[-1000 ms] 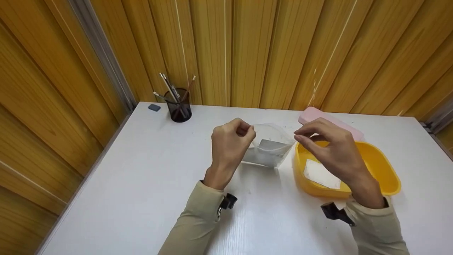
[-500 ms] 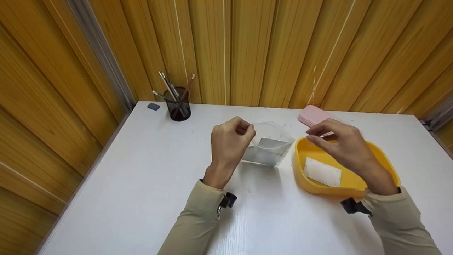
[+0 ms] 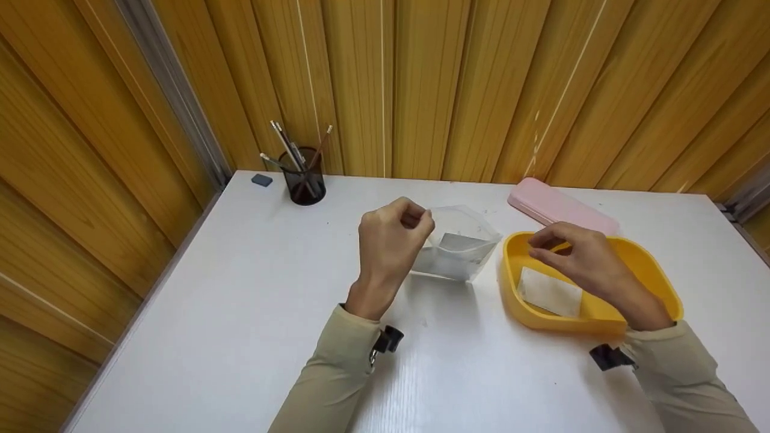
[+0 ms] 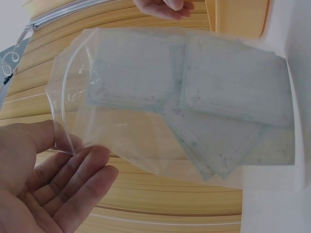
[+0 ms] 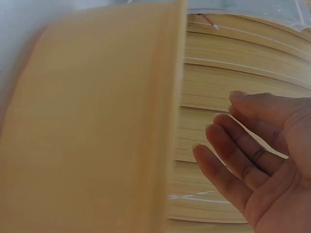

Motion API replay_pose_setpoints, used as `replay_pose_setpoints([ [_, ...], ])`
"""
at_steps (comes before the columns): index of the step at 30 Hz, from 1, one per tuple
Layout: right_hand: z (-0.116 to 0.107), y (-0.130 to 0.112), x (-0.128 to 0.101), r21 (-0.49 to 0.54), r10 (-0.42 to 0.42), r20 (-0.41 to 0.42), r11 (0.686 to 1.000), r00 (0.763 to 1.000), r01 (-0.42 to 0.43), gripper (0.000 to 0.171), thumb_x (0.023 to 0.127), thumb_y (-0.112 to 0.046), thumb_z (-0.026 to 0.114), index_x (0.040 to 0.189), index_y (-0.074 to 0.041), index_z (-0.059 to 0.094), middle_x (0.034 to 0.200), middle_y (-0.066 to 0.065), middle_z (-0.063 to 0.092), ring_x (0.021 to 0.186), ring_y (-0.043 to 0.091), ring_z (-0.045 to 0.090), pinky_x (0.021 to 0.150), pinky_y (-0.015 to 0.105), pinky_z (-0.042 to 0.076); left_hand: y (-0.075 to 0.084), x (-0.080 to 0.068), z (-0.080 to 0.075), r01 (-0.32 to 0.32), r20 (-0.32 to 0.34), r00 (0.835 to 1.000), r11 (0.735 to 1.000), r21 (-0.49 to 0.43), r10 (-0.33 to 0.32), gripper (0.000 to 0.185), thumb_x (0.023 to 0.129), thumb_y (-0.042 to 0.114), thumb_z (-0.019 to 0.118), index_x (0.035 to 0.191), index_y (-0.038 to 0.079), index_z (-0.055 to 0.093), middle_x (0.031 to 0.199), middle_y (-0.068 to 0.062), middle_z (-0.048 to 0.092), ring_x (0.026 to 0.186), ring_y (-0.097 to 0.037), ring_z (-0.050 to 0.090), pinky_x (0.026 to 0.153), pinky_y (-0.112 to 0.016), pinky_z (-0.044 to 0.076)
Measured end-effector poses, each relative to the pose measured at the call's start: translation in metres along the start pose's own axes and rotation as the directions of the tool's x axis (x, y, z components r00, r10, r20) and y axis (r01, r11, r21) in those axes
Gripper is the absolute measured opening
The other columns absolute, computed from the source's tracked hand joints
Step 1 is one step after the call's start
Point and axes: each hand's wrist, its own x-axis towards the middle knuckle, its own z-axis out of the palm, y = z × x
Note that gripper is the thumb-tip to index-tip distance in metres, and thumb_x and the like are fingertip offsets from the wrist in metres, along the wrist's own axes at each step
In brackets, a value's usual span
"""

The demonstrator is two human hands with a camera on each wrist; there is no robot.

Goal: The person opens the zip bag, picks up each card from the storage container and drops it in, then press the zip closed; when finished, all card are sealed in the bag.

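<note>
A clear zip bag [image 4: 136,131] stands on the table, its top edge pinched between the thumb and fingers of my left hand [image 3: 388,255]. Several pale flat cards [image 4: 238,82] show through the plastic in the left wrist view. My right hand [image 3: 586,264] hovers over the yellow basin [image 3: 559,323], fingers bent and apart from the thumb, holding nothing. Inside the basin lies a white rectangular card or packet [image 3: 549,291], partly beneath that hand in the head view. The basin's side fills the left half of the right wrist view.
A pink case [image 3: 559,207] lies behind the basin. At the back left stands a black mesh cup [image 3: 304,180] with several pencils, and a dark eraser-like block [image 3: 261,180] sits beside it. A wood-patterned wall [image 3: 421,90] runs along the table's far edge.
My right hand has moved away from the bag's right edge, rightward and down over the basin. My left hand keeps its pinch on the bag and has hardly moved.
</note>
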Motion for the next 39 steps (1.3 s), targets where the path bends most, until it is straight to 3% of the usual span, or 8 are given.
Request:
replay_pose_setpoints([
  [6,0.009,0.017,0.002,-0.02,0.029,0.067,0.999,0.997,-0.028,0.026,0.096,-0.011,0.08,0.118,0.003,0.075,0.113,0.016,0.074,0.102,0.034,0.07,0.09,0.047,0.059,0.001,0.0,-0.001,0.018,0.017,1.0,1.0,-0.004,-0.018,0.01,0.09,0.001,0.076,0.079,0.003,0.077,0.07,-0.004,0.074,0.06,-0.013,0.069,0.059,-0.024,0.055],
  [9,0.013,0.024,0.003,-0.036,0.062,0.104,0.998,0.993,-0.059,0.031,0.096,-0.012,0.08,0.121,0.004,0.073,0.116,0.019,0.074,0.105,0.037,0.069,0.092,0.054,0.058,0.001,0.0,-0.001,0.023,0.02,1.0,1.0,-0.004,-0.023,0.01,0.09,0.002,0.076,0.079,0.003,0.077,0.07,-0.004,0.074,0.06,-0.013,0.069,0.059,-0.024,0.055],
  [21,0.023,0.047,0.005,-0.086,0.093,0.192,0.993,0.977,-0.077,0.039,0.088,-0.016,0.088,0.115,0.008,0.073,0.108,0.019,0.073,0.101,0.04,0.066,0.095,0.06,0.054,0.002,0.0,-0.001,0.011,0.013,1.0,1.0,0.007,-0.011,0.01,0.089,0.002,0.076,0.079,0.003,0.077,0.07,-0.005,0.073,0.06,-0.014,0.069,0.059,-0.025,0.055],
  [28,0.026,0.051,0.008,-0.111,0.134,0.227,0.988,0.965,-0.111,0.041,0.085,-0.017,0.091,0.114,0.006,0.073,0.108,0.016,0.074,0.098,0.035,0.066,0.095,0.057,0.055,-0.001,-0.001,-0.001,0.012,0.013,1.0,1.0,0.004,-0.012,0.01,0.089,0.003,0.076,0.08,0.004,0.077,0.07,-0.003,0.073,0.06,-0.013,0.068,0.06,-0.026,0.055],
  [34,0.027,0.055,0.011,-0.13,0.108,0.234,0.988,0.966,-0.079,0.038,0.082,-0.021,0.094,0.105,0.003,0.075,0.101,0.01,0.074,0.092,0.029,0.064,0.09,0.052,0.055,-0.002,-0.001,-0.001,0.003,0.007,1.0,1.0,-0.004,-0.003,0.01,0.089,0.002,0.076,0.08,0.003,0.077,0.07,-0.004,0.074,0.06,-0.014,0.069,0.059,-0.026,0.056],
  [39,0.026,0.055,0.012,-0.122,0.149,0.245,0.985,0.958,-0.122,0.036,0.083,-0.021,0.094,0.103,0.0,0.073,0.099,0.007,0.071,0.091,0.028,0.061,0.088,0.047,0.054,-0.002,-0.001,-0.001,-0.002,0.0,1.0,1.0,-0.012,0.002,0.01,0.089,0.001,0.076,0.079,0.003,0.076,0.069,-0.004,0.073,0.06,-0.014,0.069,0.059,-0.027,0.056],
])
